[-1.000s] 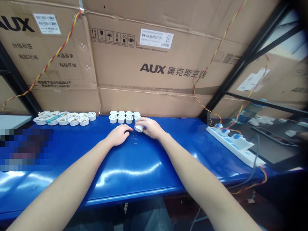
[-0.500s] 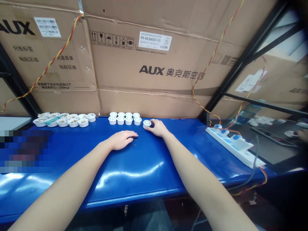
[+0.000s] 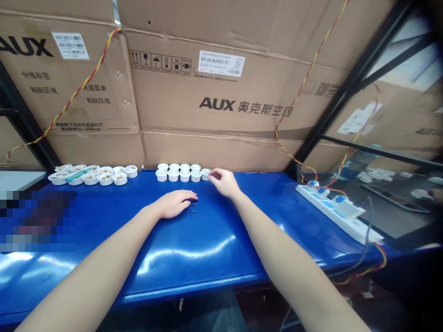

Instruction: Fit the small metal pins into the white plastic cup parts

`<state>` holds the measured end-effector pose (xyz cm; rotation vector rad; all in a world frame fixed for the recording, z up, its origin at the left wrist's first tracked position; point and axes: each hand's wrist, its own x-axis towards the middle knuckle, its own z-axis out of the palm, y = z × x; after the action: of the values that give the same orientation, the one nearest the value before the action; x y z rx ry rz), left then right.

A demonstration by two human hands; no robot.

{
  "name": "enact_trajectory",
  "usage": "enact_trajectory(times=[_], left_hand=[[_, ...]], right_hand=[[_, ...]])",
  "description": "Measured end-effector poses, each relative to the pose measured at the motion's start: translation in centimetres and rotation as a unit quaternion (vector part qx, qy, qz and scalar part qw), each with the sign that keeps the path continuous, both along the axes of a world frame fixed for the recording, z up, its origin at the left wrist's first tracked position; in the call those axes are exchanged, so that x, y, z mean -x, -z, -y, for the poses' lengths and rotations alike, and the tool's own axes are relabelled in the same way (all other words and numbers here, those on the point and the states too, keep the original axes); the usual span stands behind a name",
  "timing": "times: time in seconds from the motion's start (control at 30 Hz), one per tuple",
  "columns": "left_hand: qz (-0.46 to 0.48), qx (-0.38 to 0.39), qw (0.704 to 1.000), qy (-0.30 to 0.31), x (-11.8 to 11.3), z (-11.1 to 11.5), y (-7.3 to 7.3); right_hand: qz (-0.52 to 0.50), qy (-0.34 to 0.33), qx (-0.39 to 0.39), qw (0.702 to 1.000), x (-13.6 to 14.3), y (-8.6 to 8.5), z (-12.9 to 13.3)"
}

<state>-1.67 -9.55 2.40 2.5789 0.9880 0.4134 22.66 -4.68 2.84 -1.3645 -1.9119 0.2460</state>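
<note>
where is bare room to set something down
Glossy blue tabletop lies open between left forearm and right forearm, nearer than the small dark thin pieces; also between right forearm and long white power strip. Crowded: the back edge, with round white cups left of the right hand.

- Cup rows [image 3: 173, 177] on the table [image 3: 194, 258]
- Left of the cup rows, a cup cluster [image 3: 105, 180]
- At their right end — a single cup [image 3: 205, 174], then the right hand [image 3: 225, 183]
- Before them, loose pieces [image 3: 193, 211] beside the left hand [image 3: 176, 203]
- Behind them, a carton [image 3: 207, 133]
- Well right of them — a power strip [image 3: 339, 215]
</note>
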Motion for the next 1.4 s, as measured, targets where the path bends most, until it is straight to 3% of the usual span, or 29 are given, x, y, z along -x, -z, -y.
enact_trajectory(times=[0.17, 0.4, 0.53, 0.63, 0.73, 0.83, 0.93, 1.17, 1.4], left_hand=[[0.018, -0.01, 1.0, -0.009, 0.3, -0.1, 0.1], [0.022, -0.05, 0.993, -0.106, 1.5, -1.5, 1.1], [0.025, -0.062, 0.988, -0.139, 1.8, -1.9, 0.9], [0.031, -0.099, 0.963, -0.251, 2.4, -2.1, 0.4], [0.079, -0.142, 0.908, -0.386, 3.4, -2.4, 0.1], [0.077, -0.116, 0.887, -0.441, 4.3, -2.8, 0.4], [0.073, -0.073, 0.889, -0.447, 4.7, -3.2, 0.8], [0.117, -0.059, 0.883, -0.451, 4.7, -3.3, 0.6], [0.132, -0.042, 0.882, -0.45, 4.3, -2.8, 0.3]], right_hand=[[0.121, -0.149, 0.093, 0.977, 1.4, -0.3, 1.1], [0.139, -0.144, 0.134, 0.971, 1.6, -0.1, 1.1], [0.145, -0.145, 0.14, 0.969, 1.7, -0.2, 1.2], [0.142, -0.136, 0.14, 0.97, 1.8, -0.2, 1.3], [0.144, -0.13, 0.139, 0.971, 1.8, -0.1, 1.2], [0.143, -0.132, 0.136, 0.971, 1.7, 0.0, 1.0], [0.14, -0.148, 0.125, 0.971, 1.6, 0.0, 1.1], [0.108, -0.279, 0.112, 0.947, 1.9, -0.2, 1.5], [0.136, -0.302, 0.096, 0.939, 2.4, -0.3, 1.5]])
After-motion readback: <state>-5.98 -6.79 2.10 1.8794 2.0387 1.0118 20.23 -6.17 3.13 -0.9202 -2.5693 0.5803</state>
